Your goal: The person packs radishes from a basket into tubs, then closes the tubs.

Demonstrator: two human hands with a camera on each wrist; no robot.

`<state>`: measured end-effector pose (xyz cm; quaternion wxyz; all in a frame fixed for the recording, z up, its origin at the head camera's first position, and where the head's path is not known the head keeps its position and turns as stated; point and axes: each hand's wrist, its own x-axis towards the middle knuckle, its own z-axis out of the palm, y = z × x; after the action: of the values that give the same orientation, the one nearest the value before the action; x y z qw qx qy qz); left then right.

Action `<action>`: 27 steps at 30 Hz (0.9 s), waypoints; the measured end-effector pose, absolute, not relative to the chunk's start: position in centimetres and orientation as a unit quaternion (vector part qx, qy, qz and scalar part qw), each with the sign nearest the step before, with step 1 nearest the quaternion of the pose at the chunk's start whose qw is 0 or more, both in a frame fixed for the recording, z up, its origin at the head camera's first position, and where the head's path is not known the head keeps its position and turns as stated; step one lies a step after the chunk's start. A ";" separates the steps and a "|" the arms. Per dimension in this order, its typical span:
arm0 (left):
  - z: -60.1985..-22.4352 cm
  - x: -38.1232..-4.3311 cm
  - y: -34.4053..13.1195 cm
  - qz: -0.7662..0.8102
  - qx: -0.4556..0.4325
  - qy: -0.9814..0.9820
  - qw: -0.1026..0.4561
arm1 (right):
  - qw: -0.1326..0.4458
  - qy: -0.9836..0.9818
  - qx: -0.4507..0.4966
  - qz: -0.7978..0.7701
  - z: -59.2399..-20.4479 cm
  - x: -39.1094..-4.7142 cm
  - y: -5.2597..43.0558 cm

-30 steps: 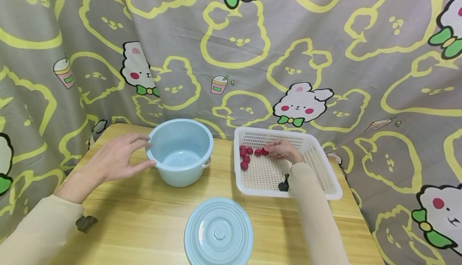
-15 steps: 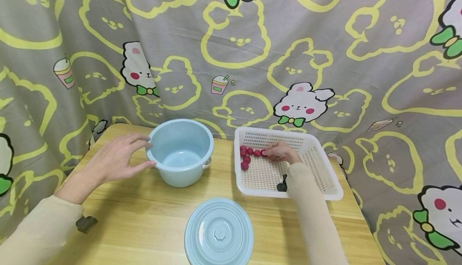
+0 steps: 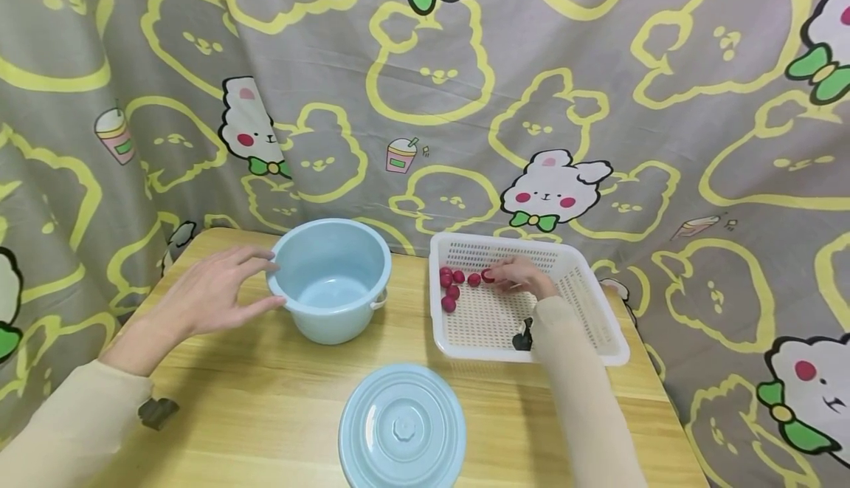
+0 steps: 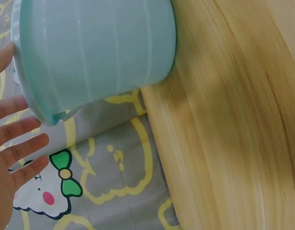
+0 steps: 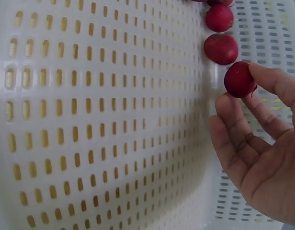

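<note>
My right hand (image 3: 522,276) reaches into a white perforated plastic basket (image 3: 491,353). Its thumb and fingers pinch a small round red radish (image 5: 240,80), which has a thin root tail. Several other radishes (image 3: 448,303) lie at the basket's left and back sides; one (image 5: 221,49) sits close beside the pinched one. My left hand (image 3: 211,294), thumb and fingers spread, is at the left rim of a light blue bucket (image 3: 335,321). In the left wrist view, the thumb and a finger appear to touch that rim. No radish shows inside the bucket.
A round light blue lid (image 3: 402,429) lies on the wooden table (image 3: 265,414), in front of the bucket and basket. A grey patterned curtain (image 3: 438,126) hangs close behind and beside the table. The bucket has a small white handle joint (image 3: 379,300) on its right side.
My right hand dips slightly toward me and left, then goes back up a little, with the radish at its fingertips. My left hand stays at the bucket rim.
</note>
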<state>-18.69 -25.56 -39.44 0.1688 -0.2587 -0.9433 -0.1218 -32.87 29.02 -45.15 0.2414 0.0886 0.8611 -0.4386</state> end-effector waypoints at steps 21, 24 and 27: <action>-39.4 -18.6 -25.7 -0.124 -0.257 -0.943 0.169 | 0.223 0.846 0.043 -0.483 -41.6 -32.6 29.2; -39.5 -18.6 -25.7 -0.124 -0.258 -0.943 0.171 | 0.217 0.846 0.037 -0.485 -41.1 -32.5 29.0; -39.5 -18.6 -25.6 -0.125 -0.258 -0.943 0.171 | 0.214 0.842 0.033 -0.494 -40.6 -32.3 28.7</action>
<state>-18.60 -25.63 -39.46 0.1709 -0.2576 -0.9428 -0.1247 -32.30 28.74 -40.57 0.2139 0.0326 0.8422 -0.4938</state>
